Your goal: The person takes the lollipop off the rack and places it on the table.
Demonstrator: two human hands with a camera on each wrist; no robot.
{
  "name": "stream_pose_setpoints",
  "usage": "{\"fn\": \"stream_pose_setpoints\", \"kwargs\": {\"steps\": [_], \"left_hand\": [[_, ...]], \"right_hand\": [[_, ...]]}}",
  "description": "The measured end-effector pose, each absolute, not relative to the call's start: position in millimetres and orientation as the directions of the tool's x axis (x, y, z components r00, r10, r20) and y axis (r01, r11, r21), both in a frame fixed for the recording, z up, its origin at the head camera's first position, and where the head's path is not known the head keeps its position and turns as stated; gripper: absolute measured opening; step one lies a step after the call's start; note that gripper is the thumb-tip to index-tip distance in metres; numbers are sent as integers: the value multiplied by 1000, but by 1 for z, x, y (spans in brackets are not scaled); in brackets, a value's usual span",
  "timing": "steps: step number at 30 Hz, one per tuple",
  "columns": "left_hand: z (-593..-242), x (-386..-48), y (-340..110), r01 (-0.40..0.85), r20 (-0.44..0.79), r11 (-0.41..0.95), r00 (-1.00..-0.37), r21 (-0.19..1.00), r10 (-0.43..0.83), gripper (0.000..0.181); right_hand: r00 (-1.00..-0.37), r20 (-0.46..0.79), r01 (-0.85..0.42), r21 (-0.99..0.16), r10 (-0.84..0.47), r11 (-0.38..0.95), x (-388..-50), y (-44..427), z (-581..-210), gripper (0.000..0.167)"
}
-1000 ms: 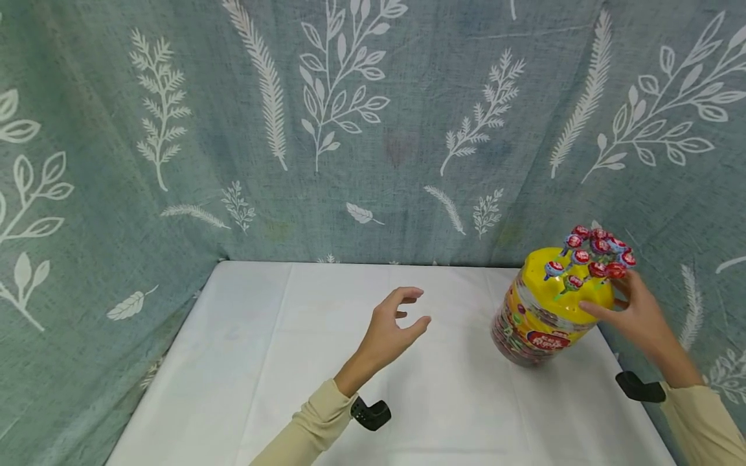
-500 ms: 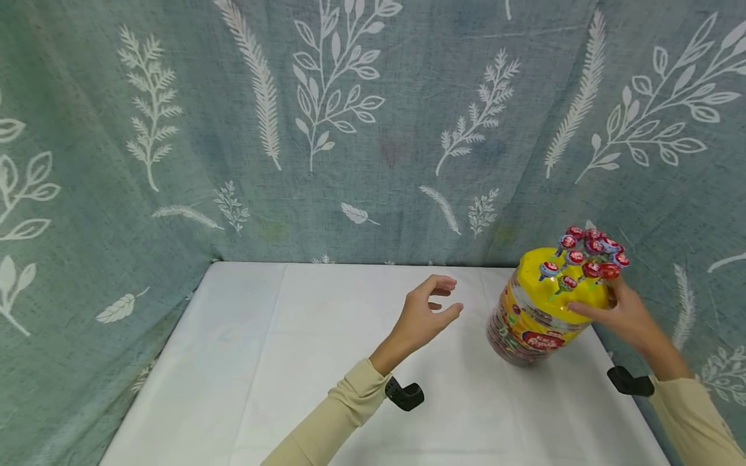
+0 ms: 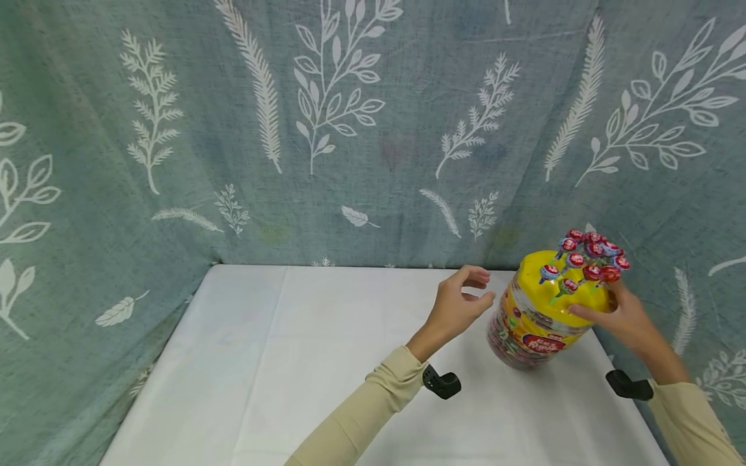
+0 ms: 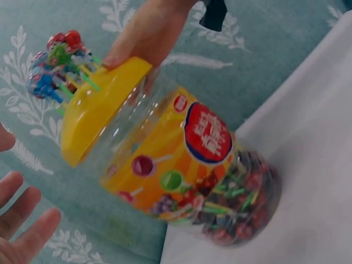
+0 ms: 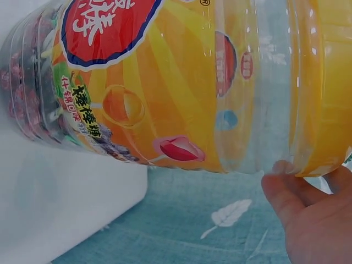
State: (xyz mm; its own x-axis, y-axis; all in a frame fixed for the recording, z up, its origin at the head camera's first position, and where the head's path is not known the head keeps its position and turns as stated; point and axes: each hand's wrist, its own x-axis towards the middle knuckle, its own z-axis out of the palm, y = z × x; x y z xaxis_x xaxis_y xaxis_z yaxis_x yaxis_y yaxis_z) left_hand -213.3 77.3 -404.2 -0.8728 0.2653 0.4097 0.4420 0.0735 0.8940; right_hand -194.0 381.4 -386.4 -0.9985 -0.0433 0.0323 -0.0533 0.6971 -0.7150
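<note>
A clear plastic lollipop jar stands at the table's right end, with a yellow lid. Several wrapped lollipops stick up from that lid. My right hand grips the jar at its lid from the right, thumb in front; in the right wrist view, fingertips touch the clear neck just under the yellow rim. Left of the jar hovers my left hand, fingers loosely bent, holding nothing. The left wrist view shows more lollipops in the jar's lower part.
A white cloth covers the table, which stretches far to the left of the jar. Behind it hangs a green-grey curtain with white leaf prints. The table's right edge runs close beside the jar.
My left hand has moved right and slightly up, close to the jar. The right hand keeps its grip, and the jar stays about where it was.
</note>
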Motion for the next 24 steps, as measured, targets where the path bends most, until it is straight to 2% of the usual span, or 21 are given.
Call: {"fn": "stream_pose_setpoints", "kwargs": {"steps": [16,24], "left_hand": [[-393,-228,142,484,424,68,-820,873,385,30],[-392,-232,160,515,463,101,-828,851,318,14]], "right_hand": [[-998,66,-55,-713,-11,699,-192,385,-393,80],[-995,97,-84,-727,-19,681,-194,383,-398,77]]}}
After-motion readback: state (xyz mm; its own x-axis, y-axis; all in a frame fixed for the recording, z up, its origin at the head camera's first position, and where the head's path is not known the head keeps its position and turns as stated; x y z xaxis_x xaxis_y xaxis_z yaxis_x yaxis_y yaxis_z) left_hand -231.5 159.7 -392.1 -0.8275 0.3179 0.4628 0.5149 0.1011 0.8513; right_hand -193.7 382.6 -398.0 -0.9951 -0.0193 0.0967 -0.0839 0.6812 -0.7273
